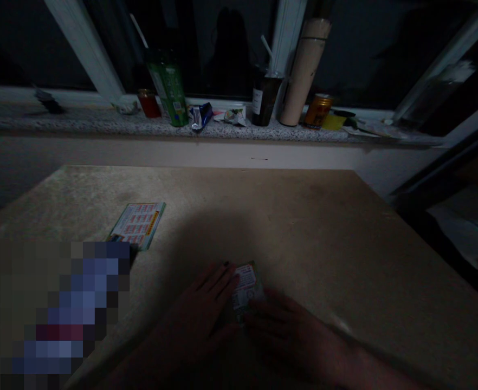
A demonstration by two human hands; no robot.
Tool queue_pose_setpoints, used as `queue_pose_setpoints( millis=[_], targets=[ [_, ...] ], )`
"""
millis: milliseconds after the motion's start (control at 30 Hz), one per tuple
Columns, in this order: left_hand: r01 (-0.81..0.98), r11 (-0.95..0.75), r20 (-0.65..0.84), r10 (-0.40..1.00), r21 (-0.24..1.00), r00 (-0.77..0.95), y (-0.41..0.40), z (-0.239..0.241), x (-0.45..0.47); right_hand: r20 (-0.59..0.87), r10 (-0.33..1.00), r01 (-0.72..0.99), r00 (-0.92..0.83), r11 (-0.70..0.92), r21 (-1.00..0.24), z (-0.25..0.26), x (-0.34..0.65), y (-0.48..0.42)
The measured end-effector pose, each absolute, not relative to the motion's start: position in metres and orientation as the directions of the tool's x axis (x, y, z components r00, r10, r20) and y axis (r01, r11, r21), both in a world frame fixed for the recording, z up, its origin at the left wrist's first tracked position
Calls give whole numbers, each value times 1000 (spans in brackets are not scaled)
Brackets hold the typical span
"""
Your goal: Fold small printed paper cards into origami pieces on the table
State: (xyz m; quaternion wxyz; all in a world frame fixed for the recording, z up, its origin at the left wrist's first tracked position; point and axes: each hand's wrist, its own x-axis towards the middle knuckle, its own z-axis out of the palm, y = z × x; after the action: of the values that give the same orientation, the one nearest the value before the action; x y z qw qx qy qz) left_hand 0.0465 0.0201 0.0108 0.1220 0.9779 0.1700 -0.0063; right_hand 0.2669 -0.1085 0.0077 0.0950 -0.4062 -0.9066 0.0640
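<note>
The scene is dim. My left hand (200, 311) lies on the tan table (304, 216) with its fingers stretched out flat, the fingertips touching a small printed paper (246, 287). My right hand (288, 330) rests on the paper's lower right edge, fingers extended and pressed on it. The paper is partly covered by both hands. A second printed leaflet (139, 223) with red and orange blocks lies flat further left on the table, away from both hands.
A blurred-out patch (66, 311) covers the table's lower left. Behind the table runs a stone windowsill (80, 123) with a green carton (169, 92), a red jar (148, 103), a dark bottle (264, 97), a tall beige tube (304, 70), a gold can (318, 111) and wrappers.
</note>
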Motion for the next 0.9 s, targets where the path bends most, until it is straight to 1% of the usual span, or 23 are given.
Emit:
queue_pose_setpoints(
  millis=[67,200,300,400,500,600,733,867,900],
  targets=[
    [333,-914,-45,332,229,942,24,13,51,139,753,725,-644,658,-203,4,270,-100],
    [304,-925,11,315,228,949,28,14,60,218,830,789,-513,556,-260,-4,281,-80],
    [292,-936,26,302,197,953,29,12,64,150,851,789,-503,523,-321,-6,285,-72],
    [272,-948,30,280,163,960,29,9,64,117,856,791,-504,512,-334,-6,286,-71],
    [247,-958,48,256,145,965,29,4,62,135,867,807,-479,495,-320,-4,284,-73],
    [262,-955,57,272,135,961,29,1,60,153,873,821,-463,487,-298,-2,283,-74],
    [288,-951,42,294,113,955,24,2,63,174,860,830,-480,509,-230,-2,281,-73],
    [321,-941,41,327,110,944,17,3,67,289,839,836,-462,521,-175,-9,279,-70],
    [326,-938,36,332,115,943,15,3,66,293,837,835,-462,522,-173,-11,279,-70]
  ],
)
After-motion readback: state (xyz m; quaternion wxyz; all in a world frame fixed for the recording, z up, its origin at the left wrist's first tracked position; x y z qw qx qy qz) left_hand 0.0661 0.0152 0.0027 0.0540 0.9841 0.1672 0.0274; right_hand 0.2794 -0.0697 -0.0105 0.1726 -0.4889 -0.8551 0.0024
